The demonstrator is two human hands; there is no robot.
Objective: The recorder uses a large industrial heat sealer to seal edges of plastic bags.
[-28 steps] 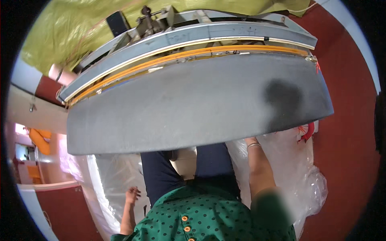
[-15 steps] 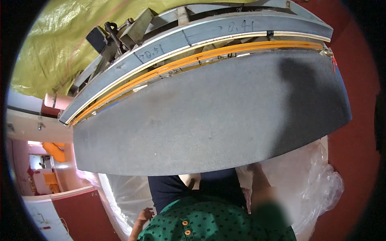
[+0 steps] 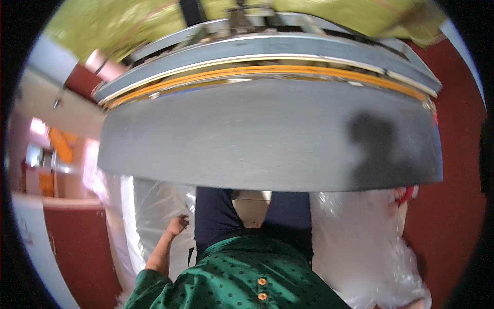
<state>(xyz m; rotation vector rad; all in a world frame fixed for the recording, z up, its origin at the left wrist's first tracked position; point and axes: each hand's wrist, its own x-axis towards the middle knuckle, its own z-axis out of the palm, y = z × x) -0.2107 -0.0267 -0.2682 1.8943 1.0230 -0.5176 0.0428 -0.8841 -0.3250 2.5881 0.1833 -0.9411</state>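
Observation:
My left hand (image 3: 178,225) hangs at my left side, beside my dark trousers (image 3: 218,208) and above clear plastic sheeting (image 3: 172,203). Its fingers are loosely bent and slightly apart, with nothing seen in them. My right hand is not in view. In front of me a wide, dark grey panel (image 3: 247,139) spans the picture, its near edge just beyond my legs. Along its far side run an orange strip (image 3: 267,69) and a pale blue-grey metal beam (image 3: 257,46). Neither hand touches the panel.
Yellow-green sheeting (image 3: 139,26) lies behind the beam. A pink roll (image 3: 104,65) sits at the far left. Crumpled clear plastic (image 3: 360,242) covers the right side by my legs. Red floor (image 3: 458,149) shows at the right. A head-shaped shadow (image 3: 373,139) falls on the panel.
The view has swung and levelled, so the panel appears straighter and higher. My right forearm has gone out of view. More of my left forearm shows, and the hand sits higher in the picture.

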